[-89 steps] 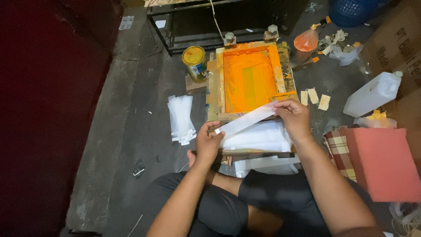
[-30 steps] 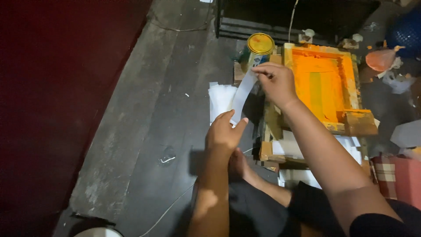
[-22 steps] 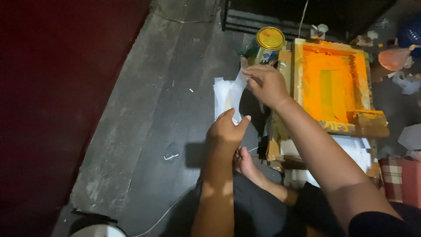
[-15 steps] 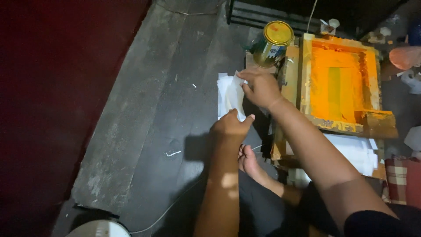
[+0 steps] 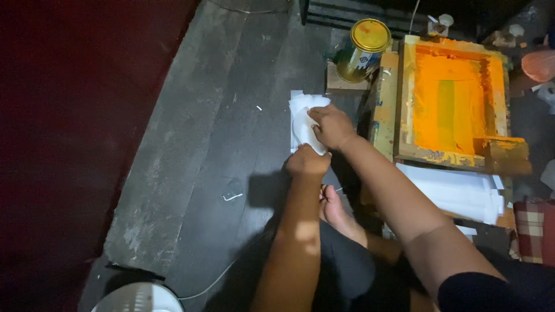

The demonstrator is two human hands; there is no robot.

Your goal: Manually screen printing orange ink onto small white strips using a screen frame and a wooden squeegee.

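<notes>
Your right hand (image 5: 330, 126) rests on the white pile of thin plastic strips (image 5: 304, 122) lying on the dark grey concrete floor (image 5: 191, 150), its fingers (image 5: 317, 117) curled onto the top piece. Your left hand (image 5: 307, 162) sits at the near end of that pile, closed, touching its lower edge. Just right of the pile stands the wooden printing frame coated in orange ink (image 5: 448, 101), with a gold-lidded metal can (image 5: 364, 49) on a small wooden block at its far left corner. A second stack of white sheets (image 5: 457, 190) lies under the frame's near edge. Your bare foot (image 5: 335, 209) shows below your left wrist.
</notes>
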